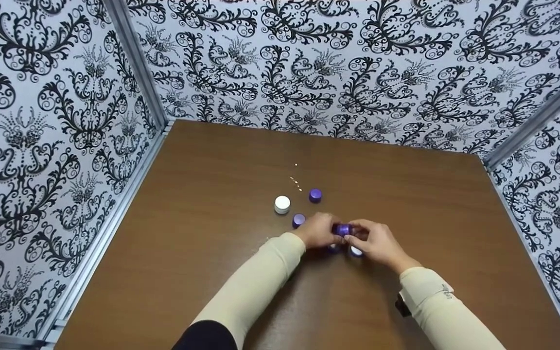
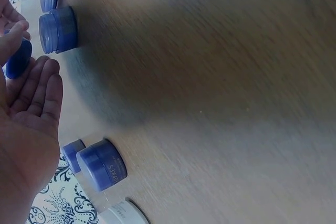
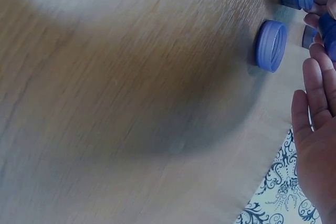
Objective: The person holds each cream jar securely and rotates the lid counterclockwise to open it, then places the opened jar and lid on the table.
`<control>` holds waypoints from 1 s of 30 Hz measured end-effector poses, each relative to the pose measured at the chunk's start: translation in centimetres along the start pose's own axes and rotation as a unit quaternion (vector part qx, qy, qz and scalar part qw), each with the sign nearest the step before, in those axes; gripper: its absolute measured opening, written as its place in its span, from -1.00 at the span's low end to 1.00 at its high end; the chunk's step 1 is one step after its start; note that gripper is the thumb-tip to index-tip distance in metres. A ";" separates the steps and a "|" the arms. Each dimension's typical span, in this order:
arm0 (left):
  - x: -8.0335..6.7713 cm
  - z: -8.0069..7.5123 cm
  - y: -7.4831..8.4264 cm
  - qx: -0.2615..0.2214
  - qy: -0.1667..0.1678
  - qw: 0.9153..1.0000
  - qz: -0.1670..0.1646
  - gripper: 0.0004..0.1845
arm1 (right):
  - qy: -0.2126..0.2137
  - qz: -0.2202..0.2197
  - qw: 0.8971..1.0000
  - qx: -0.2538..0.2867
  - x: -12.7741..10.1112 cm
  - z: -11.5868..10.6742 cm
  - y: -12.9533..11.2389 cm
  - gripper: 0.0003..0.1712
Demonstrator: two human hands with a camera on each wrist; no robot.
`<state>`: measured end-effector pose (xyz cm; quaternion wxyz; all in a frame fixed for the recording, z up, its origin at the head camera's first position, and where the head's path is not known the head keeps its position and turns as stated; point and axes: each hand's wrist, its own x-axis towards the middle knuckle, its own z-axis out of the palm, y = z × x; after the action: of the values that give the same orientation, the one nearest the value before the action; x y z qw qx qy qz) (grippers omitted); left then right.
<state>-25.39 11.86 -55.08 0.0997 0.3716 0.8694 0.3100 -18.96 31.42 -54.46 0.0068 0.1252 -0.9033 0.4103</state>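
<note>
Wooden table [image 1: 212, 204] carries two purple jars [image 1: 315, 195], one white jar [image 1: 282, 204]; both hands [image 1: 320, 230] pinch a third purple jar [image 1: 342, 229], hiding others underneath.

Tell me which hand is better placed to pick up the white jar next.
Left, probably. The white jar stands on the table up and to the left of both hands, nearer the left hand. The right hand lies farther off and would have to cross over. Both hands hold a purple jar between them.

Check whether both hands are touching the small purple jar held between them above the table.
Touching. The head view shows the left hand and right hand closing fingertips on the purple jar from both sides.
</note>
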 end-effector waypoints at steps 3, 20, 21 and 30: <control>0.0 0.0 -0.1 -0.003 0.001 1.000 -0.002 -0.65 | -0.001 -0.002 1.000 0.005 0.0 0.0 0.0 -0.64; 0.0 0.0 0.0 -0.010 0.000 1.000 -0.007 -0.67 | 0.010 0.002 1.000 -0.005 -0.1 0.3 0.4 -0.67; 0.0 0.0 0.0 -0.012 0.000 1.000 -0.007 -0.67 | 0.010 0.003 1.000 -0.003 -0.1 0.3 0.4 -0.67; -0.2 -0.1 0.2 -0.011 0.003 1.000 -0.008 -0.65 | 0.004 0.016 1.000 -0.001 -0.2 0.2 0.3 -0.62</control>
<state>-25.15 11.79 -54.86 0.1036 0.3628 0.8692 0.3196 -18.78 31.50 -54.90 0.0038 0.1087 -0.9054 0.4104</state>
